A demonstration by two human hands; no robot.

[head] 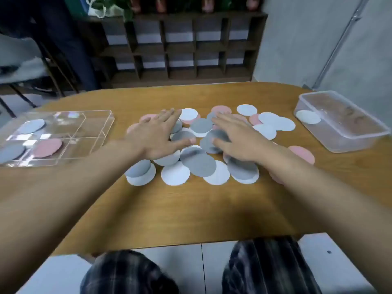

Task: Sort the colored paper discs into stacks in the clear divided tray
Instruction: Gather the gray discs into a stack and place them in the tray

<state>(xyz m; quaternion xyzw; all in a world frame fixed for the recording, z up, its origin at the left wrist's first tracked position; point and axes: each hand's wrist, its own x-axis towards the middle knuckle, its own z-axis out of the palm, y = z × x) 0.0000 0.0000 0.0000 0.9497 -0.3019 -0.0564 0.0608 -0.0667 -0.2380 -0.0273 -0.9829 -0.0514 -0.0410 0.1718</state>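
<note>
Pink, grey and white discs [198,164] lie scattered and overlapping on table [169,209], centre. Left hand [157,136] flat, palm down on the pile's left part, fingers straight, holding nothing. Right hand [237,141] likewise flat on the right part, slightly blurred. Discs sit under and around both hands. Tray [95,122] at far left, well apart from hands, holds a pink disc [47,147] and grey ones in separate compartments. Tub [350,134] at right, with a white disc [308,117] touching its left corner.
</note>
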